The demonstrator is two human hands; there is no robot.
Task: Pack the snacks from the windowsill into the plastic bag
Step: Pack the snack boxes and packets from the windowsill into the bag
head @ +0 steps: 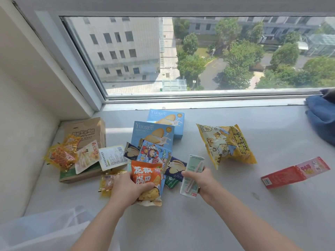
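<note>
Packing goes best if the plastic bag [41,230], lying near-left of the orange packet [147,182], gets both loads in 1 sweep. The left hand [126,189] grips that packet; the right hand [201,180], just right of it, holds the pale carton [191,175].

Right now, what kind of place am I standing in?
Probably an upper-floor room, perhaps a dorm or office, at a wide white windowsill. The window looks down on buildings and treetops, and snack packets such as the yellow popcorn bag lie on the sill beside a blue backpack.
</note>
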